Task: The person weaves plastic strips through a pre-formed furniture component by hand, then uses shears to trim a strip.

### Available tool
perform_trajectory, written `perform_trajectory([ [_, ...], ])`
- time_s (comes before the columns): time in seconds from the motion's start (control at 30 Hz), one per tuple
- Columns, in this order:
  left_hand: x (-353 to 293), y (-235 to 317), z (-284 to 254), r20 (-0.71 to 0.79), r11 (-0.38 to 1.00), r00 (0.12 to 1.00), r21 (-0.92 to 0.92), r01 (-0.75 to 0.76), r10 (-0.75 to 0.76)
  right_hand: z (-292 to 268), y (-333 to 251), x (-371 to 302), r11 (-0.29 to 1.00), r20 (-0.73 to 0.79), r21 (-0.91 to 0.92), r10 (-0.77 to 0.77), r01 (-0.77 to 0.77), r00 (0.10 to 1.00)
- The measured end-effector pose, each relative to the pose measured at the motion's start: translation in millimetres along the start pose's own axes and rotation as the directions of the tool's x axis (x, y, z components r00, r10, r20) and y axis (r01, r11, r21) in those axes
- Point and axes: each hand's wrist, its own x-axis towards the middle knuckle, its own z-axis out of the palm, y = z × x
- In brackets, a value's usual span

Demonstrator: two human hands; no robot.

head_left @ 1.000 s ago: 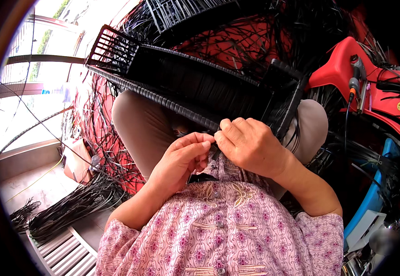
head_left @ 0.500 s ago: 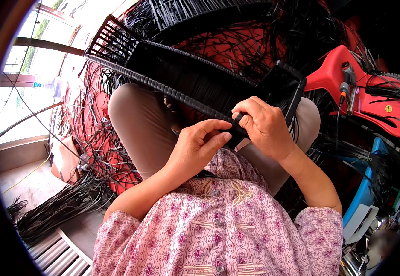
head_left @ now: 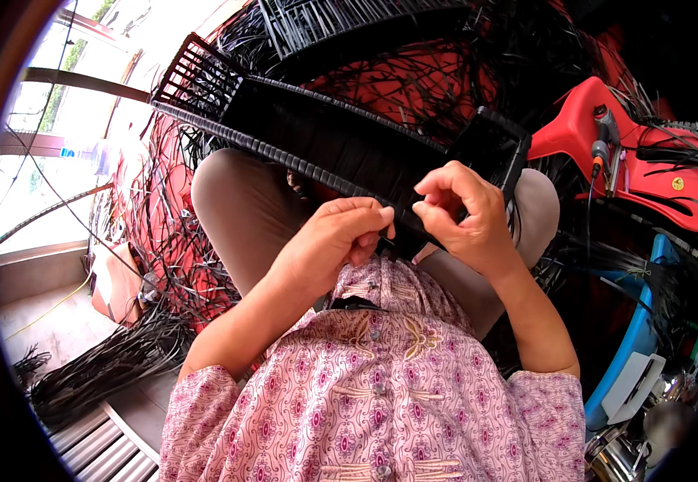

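Basket's strip-wrapped rim just beyond: left hand pressed together, contents unclear; right hand slightly spread; steady pinching pays!

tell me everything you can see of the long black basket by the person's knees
The long black basket looks like plastic strip, its near rim wrapped in close bands. An open, slatted wall stands at its left end; the right end has a squarish raised frame. It lies slanted, left end farther away, its dark inside facing up. It seems to rest against the knees. Both hands are close to its near rim; whether they touch it is unclear.
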Motion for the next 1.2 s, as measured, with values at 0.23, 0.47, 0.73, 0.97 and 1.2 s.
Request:
perform_trajectory([
  [0.23, 7.1, 28.8, 18.3, 0.066, 0.950, 0.993, -0.292, 0.108, -0.093, -2.3, -5.9, -3.8, 0.995, 0.163, -0.074, -0.051, 0.063, 0.985],
  [0.47, 13.7, 34.0, 10.9, 0.148, 0.983, 0.988, -0.174, 0.065, -0.039, 5.0, -2.5, -7.2, 0.969, 0.058, -0.244, 0.046, -0.030, 0.997],
  [0.73, 15.6, 28.6, 13.6, 0.081, 0.935, 0.961, 0.223, -0.275, 0.264, -9.6, 13.1, -10.9, 0.705, 0.090, 0.685, 0.167, -0.183, 0.982],
  [0.97, 18.7, 10.8, 10.8, 0.365, 0.536, 0.844, 0.655, -0.532, 0.393, -8.8, 19.7, -4.3, -0.284, 0.286, 0.922, 0.046, -0.262, 0.957],
  [1.2, 2.4, 30.2, 10.5, 0.320, 0.925, 0.905, 0.163, -0.344, 0.280, -14.9, -2.1, 7.2, -0.117, 0.256, 0.962, 0.087, -0.245, 0.963],
])
